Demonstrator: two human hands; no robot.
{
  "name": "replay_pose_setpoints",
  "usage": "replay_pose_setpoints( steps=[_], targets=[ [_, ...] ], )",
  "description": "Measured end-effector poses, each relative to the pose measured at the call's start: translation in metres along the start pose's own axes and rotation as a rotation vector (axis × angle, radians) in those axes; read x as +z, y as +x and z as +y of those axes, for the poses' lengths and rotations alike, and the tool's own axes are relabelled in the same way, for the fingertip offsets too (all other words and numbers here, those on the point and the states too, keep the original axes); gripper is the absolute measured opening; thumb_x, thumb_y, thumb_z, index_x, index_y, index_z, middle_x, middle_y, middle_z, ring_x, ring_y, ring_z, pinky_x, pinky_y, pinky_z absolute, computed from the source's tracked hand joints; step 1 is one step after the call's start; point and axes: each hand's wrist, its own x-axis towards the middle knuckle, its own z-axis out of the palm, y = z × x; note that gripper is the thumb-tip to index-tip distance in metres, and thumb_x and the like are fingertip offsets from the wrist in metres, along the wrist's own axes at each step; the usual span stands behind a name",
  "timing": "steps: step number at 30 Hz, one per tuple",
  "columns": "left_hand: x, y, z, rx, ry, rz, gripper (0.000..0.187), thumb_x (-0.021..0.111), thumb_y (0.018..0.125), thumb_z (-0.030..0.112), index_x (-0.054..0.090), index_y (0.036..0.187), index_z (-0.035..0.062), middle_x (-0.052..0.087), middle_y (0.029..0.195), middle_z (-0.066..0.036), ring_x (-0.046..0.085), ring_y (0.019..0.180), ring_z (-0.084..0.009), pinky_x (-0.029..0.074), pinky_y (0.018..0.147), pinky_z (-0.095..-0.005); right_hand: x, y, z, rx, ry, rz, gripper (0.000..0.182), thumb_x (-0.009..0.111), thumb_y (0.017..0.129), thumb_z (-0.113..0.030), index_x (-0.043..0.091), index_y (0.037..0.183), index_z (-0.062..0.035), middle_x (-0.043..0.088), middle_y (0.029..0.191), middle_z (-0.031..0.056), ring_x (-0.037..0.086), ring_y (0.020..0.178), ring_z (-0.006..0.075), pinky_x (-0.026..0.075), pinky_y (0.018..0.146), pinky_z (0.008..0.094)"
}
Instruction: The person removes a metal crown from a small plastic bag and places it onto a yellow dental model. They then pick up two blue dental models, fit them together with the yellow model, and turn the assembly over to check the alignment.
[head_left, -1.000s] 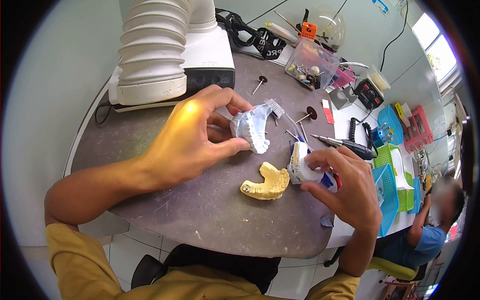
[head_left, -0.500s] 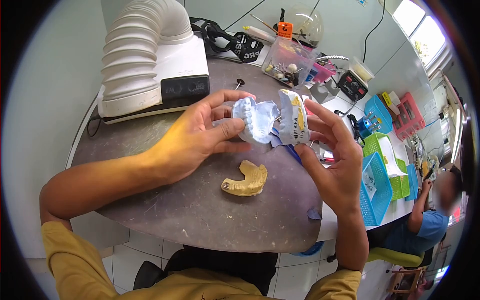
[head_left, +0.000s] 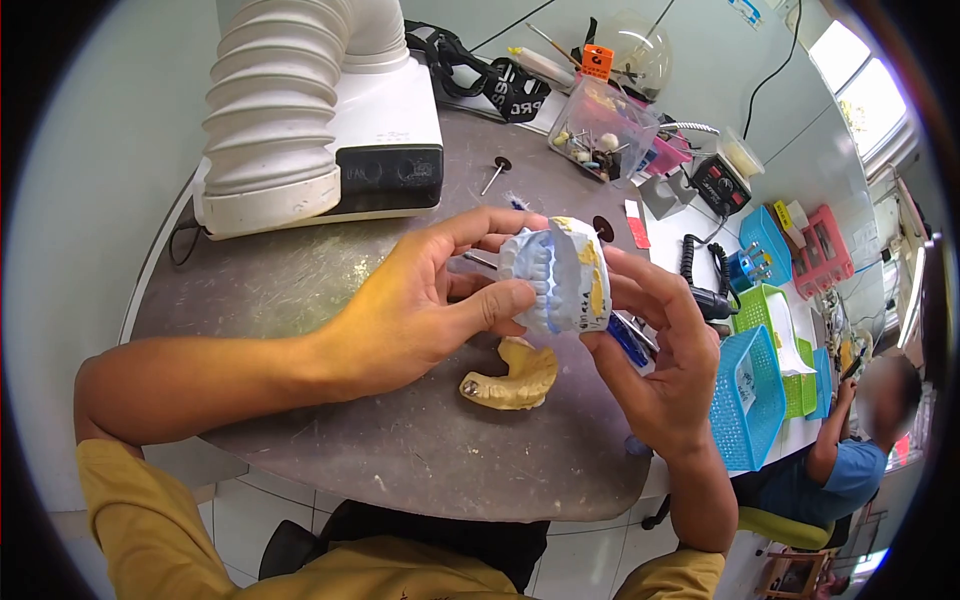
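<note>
Between my hands, two dental casts are held together with their tooth rows meeting. My left hand point(head_left: 455, 275) is closed around the pale blue dental cast point(head_left: 527, 270), thumb pressed on its side. My right hand point(head_left: 660, 335) grips the white dental cast point(head_left: 595, 290), which has yellow patches and handwriting on its base. Below them on the bench lies a yellowish horseshoe-shaped dental cast point(head_left: 525, 378) with a silver-coloured tooth at one end; my left hand's fingers are just above it.
A white suction unit with a ribbed hose point(head_left: 270, 110) stands at the back left. Behind the hands are a clear box of small polishing bits point(head_left: 603, 130) and a loose mounted disc point(head_left: 501, 165). Blue basket point(head_left: 745, 400) and green basket point(head_left: 775, 310) stand right; a seated person point(head_left: 830, 450) is beyond.
The two casts, apart before, have been brought together, and the pale blue one has turned so its teeth face the white one. The whole view has shifted slightly.
</note>
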Motion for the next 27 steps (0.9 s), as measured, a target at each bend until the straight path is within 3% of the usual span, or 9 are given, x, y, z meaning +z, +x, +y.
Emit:
replay_pose_setpoints(
  steps=[9, 17, 27],
  targets=[
    [-0.0006, -0.0015, 0.0008, -0.033, -0.062, 0.001, 0.053, 0.063, 0.101, 0.018, 0.041, 0.146, 0.0002, 0.054, 0.134, -0.010, 0.062, 0.113, -0.0163, 0.057, 0.095, -0.0335, -0.0015, -0.0019, 0.0027, -0.048, -0.014, -0.021, 0.055, 0.073, 0.076, 0.011, 0.059, 0.129, 0.0035, 0.065, 0.121, 0.0186, 0.070, 0.110, 0.0291, 0.056, 0.094, 0.0354],
    [0.0024, -0.0090, 0.0053, -0.002, -0.002, 0.010, 0.071, 0.076, 0.090, 0.009, 0.040, 0.150, 0.0045, 0.053, 0.137, -0.008, 0.056, 0.119, -0.0157, 0.054, 0.099, -0.0321, 0.0024, -0.0055, 0.0071, -0.005, 0.088, -0.012, 0.057, 0.072, 0.081, 0.009, 0.051, 0.133, 0.0048, 0.066, 0.121, 0.0180, 0.067, 0.115, 0.0278, 0.054, 0.098, 0.0350],
    [-0.0005, -0.0090, 0.0039, 0.013, 0.000, -0.016, 0.075, 0.077, 0.087, 0.005, 0.039, 0.151, 0.0058, 0.053, 0.139, -0.007, 0.057, 0.116, -0.0132, 0.052, 0.102, -0.0307, 0.0035, -0.0066, 0.0087, -0.057, 0.117, -0.012, 0.060, 0.072, 0.081, 0.009, 0.047, 0.136, 0.0042, 0.067, 0.123, 0.0198, 0.068, 0.114, 0.0277, 0.053, 0.099, 0.0350]
  ],
)
